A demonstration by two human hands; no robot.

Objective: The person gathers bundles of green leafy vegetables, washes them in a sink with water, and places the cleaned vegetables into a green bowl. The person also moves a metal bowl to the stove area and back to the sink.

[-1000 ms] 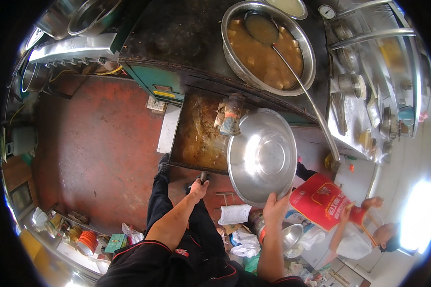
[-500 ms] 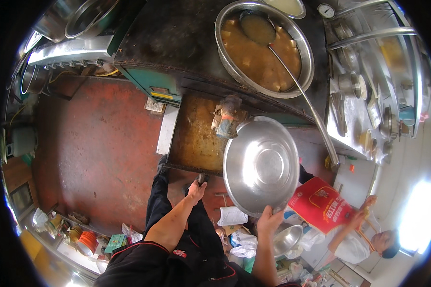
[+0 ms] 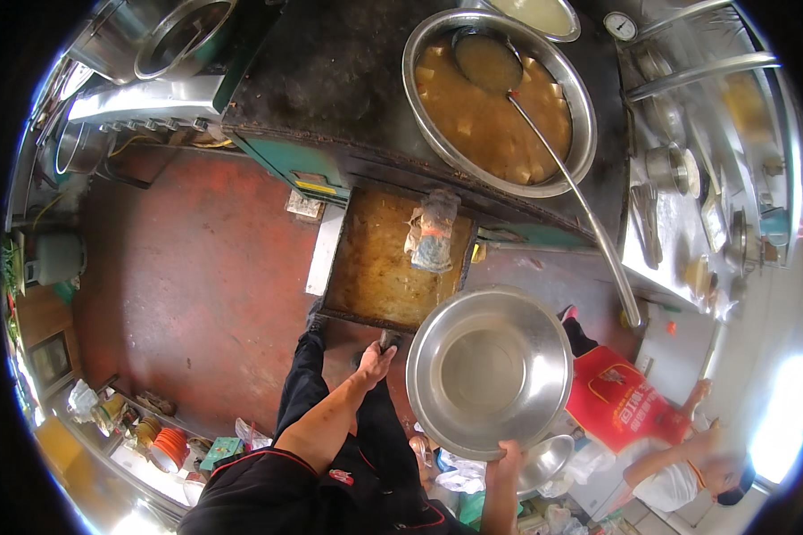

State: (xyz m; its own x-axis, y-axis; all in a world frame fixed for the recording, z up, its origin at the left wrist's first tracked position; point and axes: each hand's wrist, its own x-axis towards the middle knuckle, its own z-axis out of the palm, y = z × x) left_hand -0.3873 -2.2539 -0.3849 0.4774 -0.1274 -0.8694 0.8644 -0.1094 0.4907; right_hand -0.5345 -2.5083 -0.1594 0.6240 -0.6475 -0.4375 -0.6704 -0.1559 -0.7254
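My left hand is closed round the dark handle of a pulled-out metal drawer with a stained, brownish bottom. In the drawer lies a crumpled plastic package with an orange band. My right hand grips the near rim of a wide steel basin, which holds no food that I can see. The basin is just right of the drawer's front corner. On the dark counter beyond stands a big steel bowl of brown broth with pale cubes, a long-handled ladle resting in it.
A person in a red apron stands at the right. Beyond the counter's right end are steel shelves with pots and utensils. A stove is at the far left, stacked orange bowls lower left. Red floor spreads left of the drawer.
The basin has moved back toward me, away from the package and drawer, and tilted so its inside shows more. My left hand keeps its hold on the handle.
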